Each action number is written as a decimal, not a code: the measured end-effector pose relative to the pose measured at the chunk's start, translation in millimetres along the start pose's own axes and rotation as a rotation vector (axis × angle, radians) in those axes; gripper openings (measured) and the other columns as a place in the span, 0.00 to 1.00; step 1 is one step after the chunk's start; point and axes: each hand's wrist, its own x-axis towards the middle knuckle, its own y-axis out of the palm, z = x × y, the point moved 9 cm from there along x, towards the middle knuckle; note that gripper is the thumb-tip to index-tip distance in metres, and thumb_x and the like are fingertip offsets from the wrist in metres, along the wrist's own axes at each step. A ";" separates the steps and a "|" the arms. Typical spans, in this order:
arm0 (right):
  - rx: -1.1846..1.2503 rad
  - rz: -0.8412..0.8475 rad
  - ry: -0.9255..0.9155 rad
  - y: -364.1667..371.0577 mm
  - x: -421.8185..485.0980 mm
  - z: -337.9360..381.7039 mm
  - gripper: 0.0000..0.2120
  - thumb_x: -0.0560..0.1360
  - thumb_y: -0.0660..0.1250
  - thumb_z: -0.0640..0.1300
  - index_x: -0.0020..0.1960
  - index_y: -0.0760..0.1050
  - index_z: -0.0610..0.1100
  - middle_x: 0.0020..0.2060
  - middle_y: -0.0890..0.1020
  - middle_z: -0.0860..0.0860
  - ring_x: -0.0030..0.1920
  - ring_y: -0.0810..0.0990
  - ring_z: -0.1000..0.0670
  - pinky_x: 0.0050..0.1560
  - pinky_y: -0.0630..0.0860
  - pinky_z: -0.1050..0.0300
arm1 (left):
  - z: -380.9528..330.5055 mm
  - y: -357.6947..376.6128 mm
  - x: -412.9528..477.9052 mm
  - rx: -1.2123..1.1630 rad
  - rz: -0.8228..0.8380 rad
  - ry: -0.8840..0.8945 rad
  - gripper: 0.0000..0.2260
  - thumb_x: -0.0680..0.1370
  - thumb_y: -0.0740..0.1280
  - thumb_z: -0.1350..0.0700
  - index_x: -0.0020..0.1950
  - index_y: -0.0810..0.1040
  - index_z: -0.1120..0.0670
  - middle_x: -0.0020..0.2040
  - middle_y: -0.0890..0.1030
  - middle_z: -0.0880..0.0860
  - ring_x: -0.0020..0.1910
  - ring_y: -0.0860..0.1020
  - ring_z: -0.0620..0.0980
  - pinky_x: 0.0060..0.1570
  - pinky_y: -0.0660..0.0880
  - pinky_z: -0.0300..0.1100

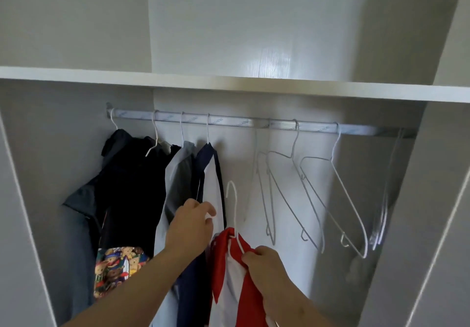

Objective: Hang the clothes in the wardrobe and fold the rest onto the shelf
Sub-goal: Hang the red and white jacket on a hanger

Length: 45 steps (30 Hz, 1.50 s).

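Four garments (132,186) already hang on the rail (229,120), nothing folded shows on the shelf (229,83) — the right hand (264,263), fingers clamped on the red-and-white top (229,275) and its hanger (235,212), holds it below the rail, not yet hooked, the left hand (190,225) curled against the hung clothes, grip unclear.

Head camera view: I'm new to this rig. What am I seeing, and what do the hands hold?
One picture, from a camera worn on the person's head, looking into a wardrobe. No machine: two bare hands. The right hand grips a red and white garment on a white wire hanger, its hook not yet on the rail. The left hand touches a hung navy and white garment; whether its fingers grip is unclear. Other clothes hang left, empty hangers right, under a shelf.
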 end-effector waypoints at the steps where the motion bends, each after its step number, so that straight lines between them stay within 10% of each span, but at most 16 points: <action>1: 0.010 0.001 0.003 5.9 6.0 8.9 0.07 0.77 0.60 0.44 0.40 0.71 0.46 0.37 0.76 0.51 0.37 0.75 0.54 0.33 0.68 0.65 | 3.8 -2.5 8.4 0.032 -0.006 0.012 0.10 0.78 0.60 0.57 0.58 0.76 0.49 0.57 0.70 0.50 0.53 0.71 0.46 0.53 0.71 0.37; 10: 0.221 -0.139 -0.044 13.1 47.9 106.3 0.11 0.76 0.60 0.35 0.34 0.70 0.39 0.29 0.73 0.45 0.28 0.71 0.50 0.25 0.68 0.63 | 28.6 -14.4 87.0 -0.065 0.117 0.082 0.10 0.77 0.63 0.59 0.58 0.76 0.52 0.62 0.68 0.52 0.58 0.72 0.50 0.58 0.72 0.43; 18: 0.367 -0.240 -0.154 1.8 85.0 191.5 0.04 0.77 0.59 0.34 0.45 0.73 0.36 0.33 0.74 0.44 0.31 0.72 0.48 0.33 0.70 0.57 | 23.7 -23.0 145.8 -0.200 0.139 0.169 0.10 0.77 0.62 0.62 0.54 0.79 0.55 0.53 0.77 0.54 0.43 0.75 0.47 0.35 0.67 0.32; 23: 0.259 -0.294 -0.141 4.5 123.9 198.3 0.13 0.78 0.57 0.36 0.61 0.71 0.33 0.37 0.74 0.43 0.43 0.75 0.44 0.47 0.73 0.53 | 24.2 -22.9 159.8 -0.346 0.137 0.169 0.09 0.76 0.63 0.63 0.52 0.80 0.56 0.53 0.79 0.53 0.48 0.77 0.46 0.44 0.71 0.33; 31: 0.101 -0.316 -0.099 19.5 162.4 183.2 0.12 0.76 0.57 0.34 0.58 0.71 0.32 0.34 0.73 0.44 0.32 0.73 0.48 0.34 0.70 0.56 | 50.9 -9.3 163.1 -0.424 0.172 0.092 0.08 0.78 0.63 0.61 0.54 0.79 0.53 0.47 0.75 0.43 0.46 0.72 0.39 0.38 0.65 0.24; 38: 0.123 -0.311 -0.081 28.7 173.8 161.5 0.12 0.77 0.58 0.38 0.57 0.71 0.34 0.47 0.78 0.38 0.46 0.79 0.41 0.50 0.77 0.48 | 58.5 8.9 150.7 -0.615 0.241 -0.008 0.09 0.78 0.63 0.59 0.42 0.75 0.46 0.41 0.76 0.39 0.44 0.74 0.39 0.47 0.70 0.31; 45: 0.260 -0.230 -0.089 27.5 152.4 144.0 0.05 0.77 0.61 0.37 0.41 0.70 0.41 0.34 0.76 0.46 0.31 0.76 0.51 0.26 0.72 0.62 | 45.9 20.5 136.0 -0.759 0.295 -0.109 0.08 0.78 0.63 0.59 0.44 0.77 0.47 0.44 0.80 0.48 0.43 0.78 0.45 0.47 0.75 0.39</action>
